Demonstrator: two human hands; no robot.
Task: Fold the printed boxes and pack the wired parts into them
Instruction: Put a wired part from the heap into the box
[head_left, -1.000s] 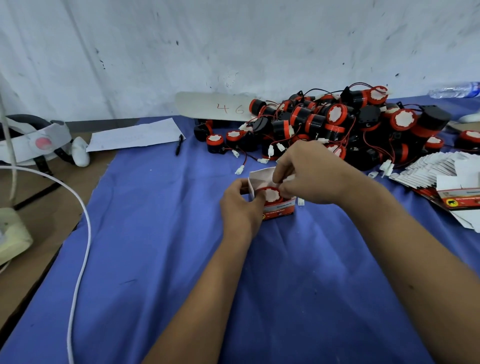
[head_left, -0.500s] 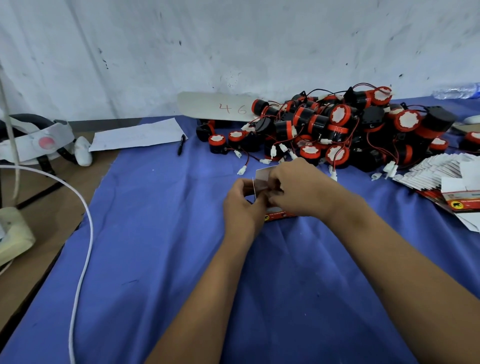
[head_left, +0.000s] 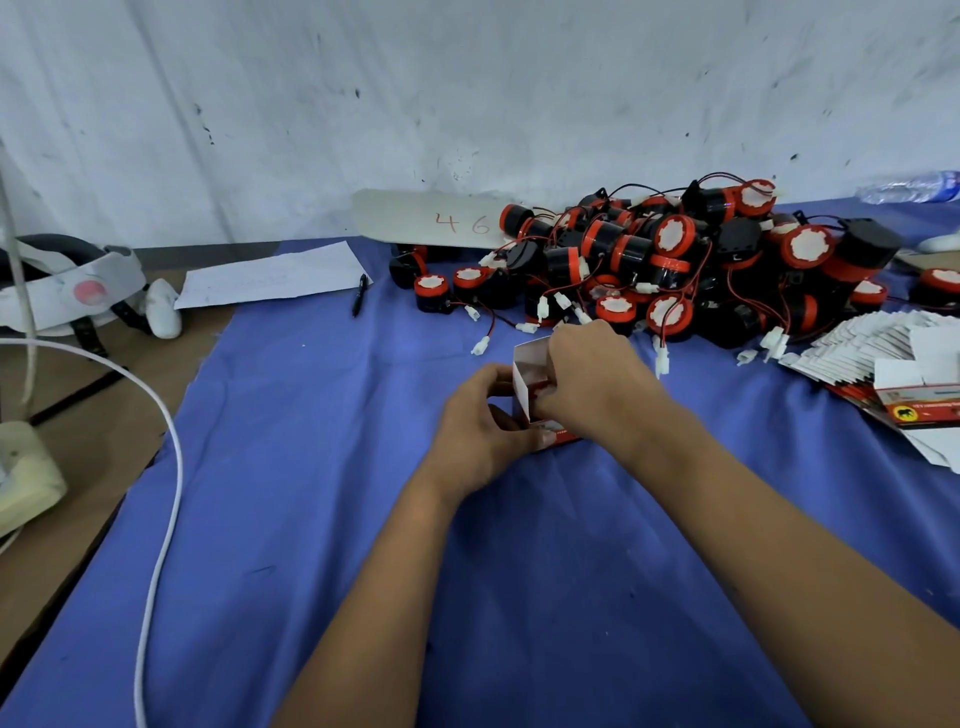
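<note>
So I'm holding this little printed box (head_left: 525, 387) in the middle of the blue cloth (head_left: 322, 467), standing up with its top flaps open. My left hand (head_left: 480, 423) is curling around its left side, thumb pinching the lower front corner, and my right hand (head_left: 589, 379) is coming over the top with fingers bent down onto the open mouth, gripping the right side. There's something red sitting inside but I can't really tell what from here. The pile of wired parts (head_left: 675, 265) is sitting just behind my hands against the wall, and the stack of flat boxes (head_left: 883, 358) is lying off to my right. A pen (head_left: 360, 295) and a sheet of paper (head_left: 270, 275) are lying further back left.
</note>
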